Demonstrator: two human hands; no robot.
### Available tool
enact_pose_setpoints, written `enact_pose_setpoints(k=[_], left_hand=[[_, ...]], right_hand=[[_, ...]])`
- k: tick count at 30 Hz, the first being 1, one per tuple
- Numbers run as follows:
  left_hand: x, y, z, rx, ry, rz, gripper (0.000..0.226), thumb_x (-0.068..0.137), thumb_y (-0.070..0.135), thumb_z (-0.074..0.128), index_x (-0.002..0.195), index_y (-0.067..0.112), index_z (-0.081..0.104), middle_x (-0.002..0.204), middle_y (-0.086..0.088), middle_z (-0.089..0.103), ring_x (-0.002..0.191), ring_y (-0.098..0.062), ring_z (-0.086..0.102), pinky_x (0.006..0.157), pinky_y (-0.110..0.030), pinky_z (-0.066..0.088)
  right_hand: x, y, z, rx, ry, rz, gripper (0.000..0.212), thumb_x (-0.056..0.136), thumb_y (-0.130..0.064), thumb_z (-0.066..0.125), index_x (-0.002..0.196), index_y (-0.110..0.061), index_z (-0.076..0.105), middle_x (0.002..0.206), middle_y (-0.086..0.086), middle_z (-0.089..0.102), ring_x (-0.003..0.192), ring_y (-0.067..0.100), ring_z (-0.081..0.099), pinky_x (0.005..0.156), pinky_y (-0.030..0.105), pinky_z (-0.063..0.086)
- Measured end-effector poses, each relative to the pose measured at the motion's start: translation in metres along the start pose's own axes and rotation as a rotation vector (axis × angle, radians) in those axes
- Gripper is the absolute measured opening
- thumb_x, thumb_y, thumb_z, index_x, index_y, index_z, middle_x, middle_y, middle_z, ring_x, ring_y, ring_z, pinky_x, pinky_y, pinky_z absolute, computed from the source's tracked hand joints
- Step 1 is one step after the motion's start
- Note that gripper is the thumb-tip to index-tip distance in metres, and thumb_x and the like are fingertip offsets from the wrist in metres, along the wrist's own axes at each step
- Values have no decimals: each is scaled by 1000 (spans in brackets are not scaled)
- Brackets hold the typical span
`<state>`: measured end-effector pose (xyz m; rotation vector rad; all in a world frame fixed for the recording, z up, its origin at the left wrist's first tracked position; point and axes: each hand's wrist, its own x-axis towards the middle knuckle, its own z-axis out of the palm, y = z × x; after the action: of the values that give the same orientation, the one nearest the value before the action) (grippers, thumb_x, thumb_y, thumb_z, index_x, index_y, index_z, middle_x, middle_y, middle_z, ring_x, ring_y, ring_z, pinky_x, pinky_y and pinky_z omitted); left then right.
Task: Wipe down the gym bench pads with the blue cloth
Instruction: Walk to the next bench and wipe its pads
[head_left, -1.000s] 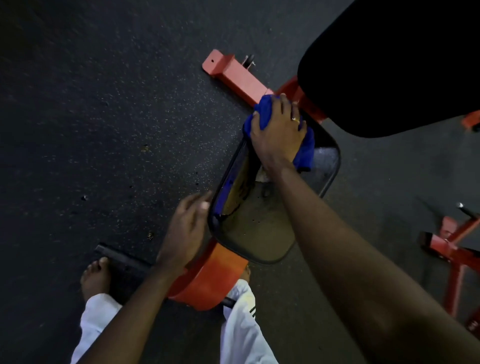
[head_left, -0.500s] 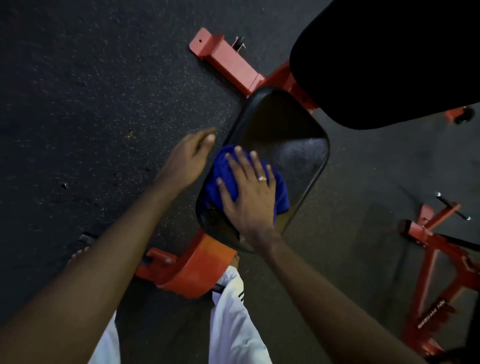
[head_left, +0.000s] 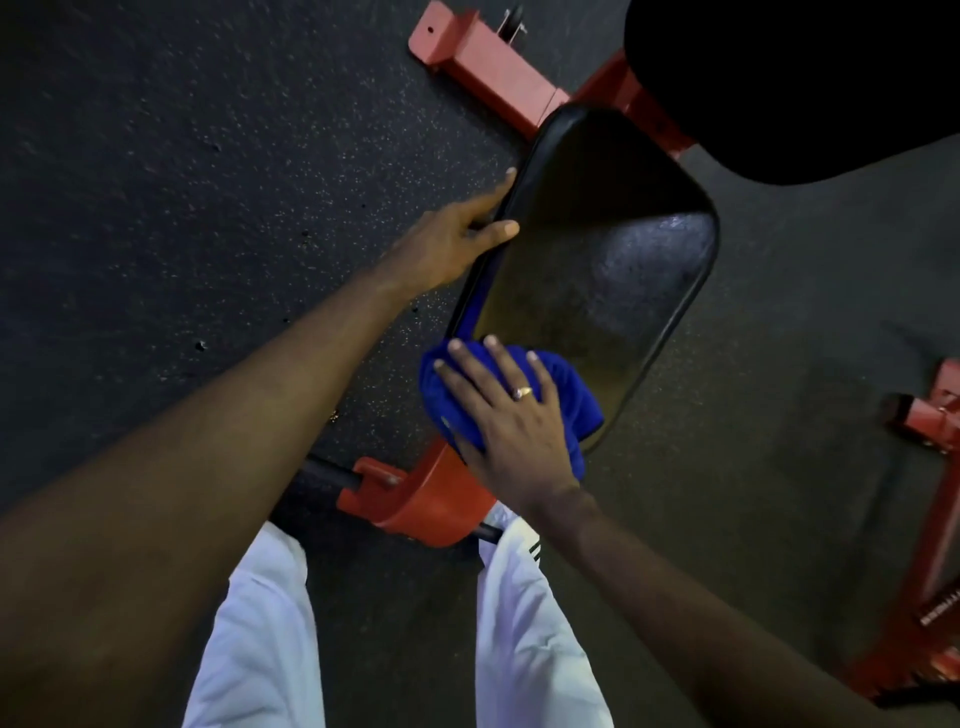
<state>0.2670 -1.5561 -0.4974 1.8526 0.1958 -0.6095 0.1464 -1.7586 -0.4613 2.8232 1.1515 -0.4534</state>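
Note:
A black seat pad (head_left: 597, 260) of a red-framed gym bench lies below me, shiny and damp on its right side. The blue cloth (head_left: 571, 400) is bunched on the pad's near end. My right hand (head_left: 509, 421) lies flat on top of the cloth, fingers spread, pressing it down. My left hand (head_left: 457, 239) grips the pad's left edge, thumb on top. A larger black back pad (head_left: 805, 78) fills the upper right corner.
The bench's red frame (head_left: 498, 73) runs out to the upper left, and an orange-red bracket (head_left: 426, 504) sits under the pad's near end. My white trouser legs (head_left: 524, 639) stand close below. Another red machine frame (head_left: 930, 519) stands at right on dark rubber flooring.
My right hand has dragged the blue cloth from the pad's far end down to its near end. My left hand moved up and took hold of the pad's left edge.

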Motion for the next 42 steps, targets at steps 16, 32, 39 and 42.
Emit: enact_pose_setpoints(k=[16, 32, 39, 42], left_hand=[[-44, -3, 73, -181, 292, -81, 52, 110, 50, 21, 161, 44, 12, 164, -2, 34, 142, -31, 45, 116, -46, 38], [-54, -11, 82, -127, 408, -81, 51, 109, 54, 24, 159, 45, 24, 151, -8, 53, 135, -27, 53, 113, -40, 39], [-54, -7, 86, 30, 432, -108, 55, 109, 53, 22, 162, 39, 19, 154, -11, 47, 135, -31, 51, 108, -46, 41], [-60, 6, 100, 71, 441, -197, 59, 108, 53, 23, 163, 39, 7, 153, -13, 42, 130, -34, 52, 102, -50, 42]], right_hand=[[56, 71, -30, 159, 91, 453, 83, 96, -73, 34, 160, -22, 23, 169, -6, 15, 157, 18, 9, 124, 50, 10], [68, 108, -29, 102, 104, 354, 64, 103, -53, 36, 159, -22, 30, 168, -6, 24, 156, 18, 17, 123, 52, 21], [67, 109, -33, 54, 65, 101, 69, 102, -60, 36, 160, -24, 27, 168, -7, 23, 156, 19, 17, 124, 51, 17], [45, 152, -26, 161, 131, 324, 65, 103, -50, 43, 159, -22, 26, 167, -3, 26, 155, 21, 21, 124, 51, 20]])
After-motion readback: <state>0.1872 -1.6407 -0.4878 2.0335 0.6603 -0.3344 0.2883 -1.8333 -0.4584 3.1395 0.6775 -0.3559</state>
